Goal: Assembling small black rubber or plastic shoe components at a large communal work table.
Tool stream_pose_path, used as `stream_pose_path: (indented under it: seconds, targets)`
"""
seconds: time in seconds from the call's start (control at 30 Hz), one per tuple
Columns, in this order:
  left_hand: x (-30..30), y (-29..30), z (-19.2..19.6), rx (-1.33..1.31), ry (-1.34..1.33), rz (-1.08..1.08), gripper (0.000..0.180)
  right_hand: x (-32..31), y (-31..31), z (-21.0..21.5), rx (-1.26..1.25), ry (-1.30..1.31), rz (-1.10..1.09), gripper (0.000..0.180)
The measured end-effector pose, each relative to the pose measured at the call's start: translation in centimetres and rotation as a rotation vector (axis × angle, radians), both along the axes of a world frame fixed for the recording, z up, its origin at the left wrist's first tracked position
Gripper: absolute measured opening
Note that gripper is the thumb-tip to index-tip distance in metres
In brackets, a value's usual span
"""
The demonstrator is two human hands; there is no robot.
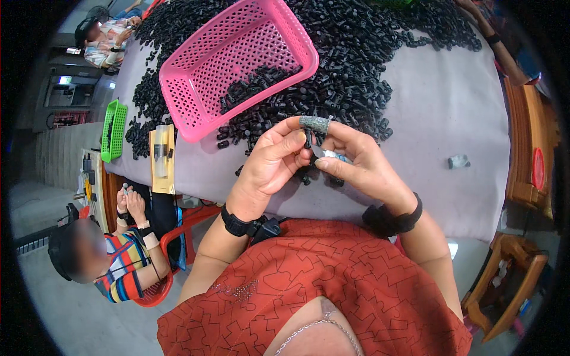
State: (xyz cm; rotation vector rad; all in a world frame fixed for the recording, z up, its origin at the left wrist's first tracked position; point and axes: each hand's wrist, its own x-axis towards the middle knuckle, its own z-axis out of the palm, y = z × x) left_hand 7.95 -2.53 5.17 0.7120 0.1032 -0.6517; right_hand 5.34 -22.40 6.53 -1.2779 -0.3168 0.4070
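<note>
My left hand [274,155] is closed in a pinch around a small black plastic part [308,140], held above the near edge of the heap. Beside it, my right hand [362,157] grips a small blade [317,152] with a white and blue wrapped handle [337,156]. The blade lies close against the part; whether it touches cannot be made out. A grey speckled finger wrap [314,123] covers an index finger where both hands meet. Behind my hands spreads a large heap of similar black parts [350,71].
A pink basket [237,105] holding some black parts rests on the heap. Left are a green basket [116,132] and a tan board [169,155]. A small greyish roll [458,161] lies right on the grey cloth [439,118]. Other people sit around the table.
</note>
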Motion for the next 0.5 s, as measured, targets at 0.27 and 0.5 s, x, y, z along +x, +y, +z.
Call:
stream_pose_path:
  seconds: [0.27, 0.5]
  targets:
    - [-0.04, -0.05, -0.35, 0.009, 0.005, -0.032, 0.026, 0.18, 0.06, 0.09, -0.025, -0.057, -0.038, 0.044]
    - [-0.11, 0.15, -0.53, 0.014, 0.008, -0.043, 0.028, 0.22, -0.25, 0.55, 0.032, 0.065, 0.025, 0.047]
